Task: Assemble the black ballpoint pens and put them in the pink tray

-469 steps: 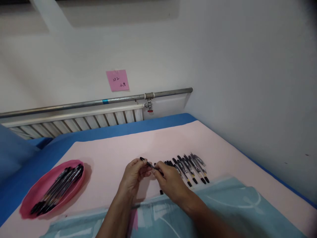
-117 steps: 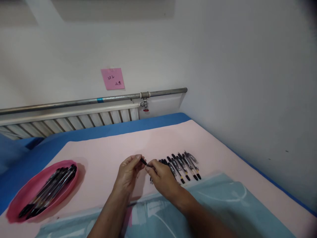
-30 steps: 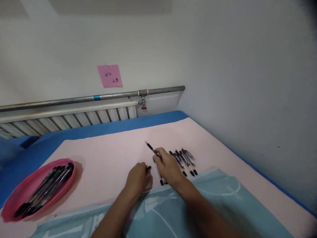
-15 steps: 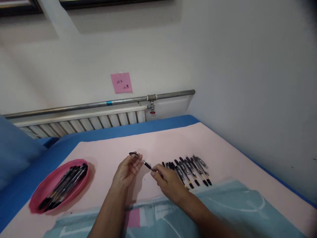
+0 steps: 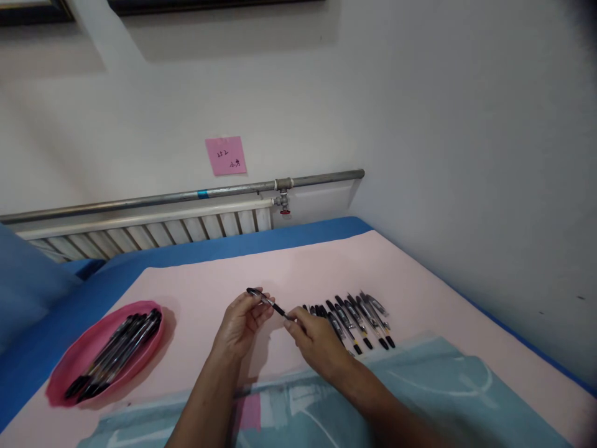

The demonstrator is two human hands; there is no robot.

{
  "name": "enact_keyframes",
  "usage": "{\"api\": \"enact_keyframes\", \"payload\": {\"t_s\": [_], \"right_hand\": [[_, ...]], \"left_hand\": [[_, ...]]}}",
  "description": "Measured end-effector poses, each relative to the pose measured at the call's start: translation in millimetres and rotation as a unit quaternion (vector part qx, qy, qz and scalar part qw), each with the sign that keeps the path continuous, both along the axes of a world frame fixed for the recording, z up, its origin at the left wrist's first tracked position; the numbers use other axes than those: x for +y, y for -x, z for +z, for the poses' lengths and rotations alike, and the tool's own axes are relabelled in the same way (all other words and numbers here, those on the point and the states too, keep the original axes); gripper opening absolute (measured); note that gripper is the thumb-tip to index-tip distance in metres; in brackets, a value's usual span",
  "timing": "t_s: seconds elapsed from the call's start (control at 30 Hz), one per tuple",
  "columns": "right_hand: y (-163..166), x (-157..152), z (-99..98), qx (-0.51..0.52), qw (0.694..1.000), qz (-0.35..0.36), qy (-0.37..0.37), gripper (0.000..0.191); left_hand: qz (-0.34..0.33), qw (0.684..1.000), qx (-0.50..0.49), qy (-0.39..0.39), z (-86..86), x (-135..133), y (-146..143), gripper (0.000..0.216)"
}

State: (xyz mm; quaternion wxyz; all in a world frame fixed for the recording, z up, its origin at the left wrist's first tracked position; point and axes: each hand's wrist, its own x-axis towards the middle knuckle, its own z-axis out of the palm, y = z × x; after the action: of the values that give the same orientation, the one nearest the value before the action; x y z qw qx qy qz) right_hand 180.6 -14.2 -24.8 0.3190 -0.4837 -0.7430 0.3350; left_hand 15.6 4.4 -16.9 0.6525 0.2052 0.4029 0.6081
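Above the pink mat, my left hand [image 5: 241,322] pinches a clear pen cap [image 5: 255,292] with a dark end. My right hand [image 5: 318,343] is closed round the rear of a black gel pen [image 5: 278,309], whose front points up and left at the cap. Cap and pen lie in one line with the pen's tip at the cap's mouth; how far it sits inside I cannot tell. Beside my right hand, several pens [image 5: 354,314] and loose clear caps lie in a row, partly hidden by that hand.
At the left stands a pink oval basket [image 5: 58,379] holding several capped pens [image 5: 124,348]. A teal cloth [image 5: 433,379] covers the near edge of the pink mat [image 5: 209,280]. Beyond the blue table edge are a white radiator [image 5: 186,231] and a metal pipe [image 5: 321,179].
The pen's front and the cap have come together; a gap with the bare tip showed between them before. The view has shifted slightly.
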Motion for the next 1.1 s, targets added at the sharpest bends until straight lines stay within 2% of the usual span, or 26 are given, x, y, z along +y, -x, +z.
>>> {"api": "enact_keyframes", "payload": {"t_s": [0.2, 0.47, 0.7, 0.83, 1.1], "right_hand": [[1, -1, 0.8, -0.018, 1.000, 0.001, -0.004, 0.017], [0, 0, -3.1, -0.033, 0.999, 0.000, -0.011, 0.018], [1, 0, -5.2, -0.052, 0.998, 0.002, -0.031, 0.020], [1, 1, -7.5, -0.071, 0.997, -0.015, -0.038, 0.018], [1, -1, -7.8, -0.060, 0.997, -0.014, -0.046, 0.018]], "left_hand": [[0.017, 0.998, -0.044, 0.036, 1.3, 1, 3, 0.011], [-0.037, 0.998, 0.052, -0.024, 3.2, -7, -10, 0.021], [-0.006, 0.995, 0.097, -0.019, 0.5, -7, -21, 0.030], [-0.033, 0.995, 0.096, -0.024, -2.4, -11, -34, 0.032], [-0.020, 0.995, 0.091, -0.033, -4.4, -13, -40, 0.029]]}}
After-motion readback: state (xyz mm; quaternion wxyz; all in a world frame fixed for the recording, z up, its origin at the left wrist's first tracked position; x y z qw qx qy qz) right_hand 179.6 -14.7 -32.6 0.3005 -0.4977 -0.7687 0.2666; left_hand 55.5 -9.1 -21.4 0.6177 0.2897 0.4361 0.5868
